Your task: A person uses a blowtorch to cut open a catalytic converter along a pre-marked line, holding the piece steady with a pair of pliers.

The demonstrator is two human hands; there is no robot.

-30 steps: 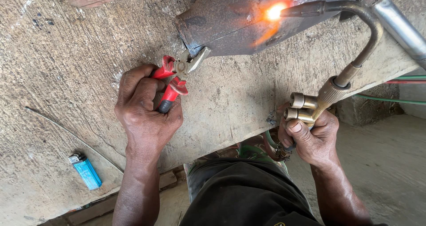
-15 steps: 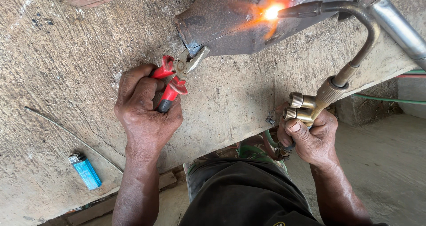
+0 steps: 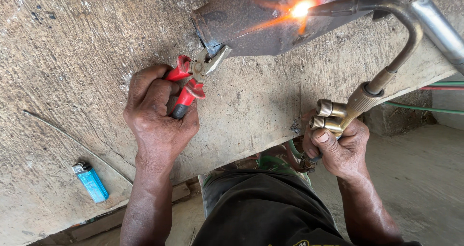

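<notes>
My left hand [image 3: 157, 118] grips red-handled pliers [image 3: 195, 77], whose jaws clamp the near edge of a dark metal piece [image 3: 246, 21] lying on the rough wooden bench [image 3: 72, 67]. My right hand [image 3: 338, 147] holds a brass gas torch [image 3: 360, 98] by its valve end. The torch's curved neck rises and bends left, and its tip burns a bright orange flame [image 3: 302, 8] against the top of the metal piece, throwing sparks.
A blue lighter [image 3: 91, 182] lies on the bench at lower left, beside a thin wire [image 3: 72, 139]. A shiny metal tube [image 3: 440, 28] runs off at upper right. Green and red hoses [image 3: 425, 108] trail to the right over the concrete floor.
The flame sits at nearly the same spot on the metal, with its sparks flaring differently. Both hands hold steady with the pliers and torch.
</notes>
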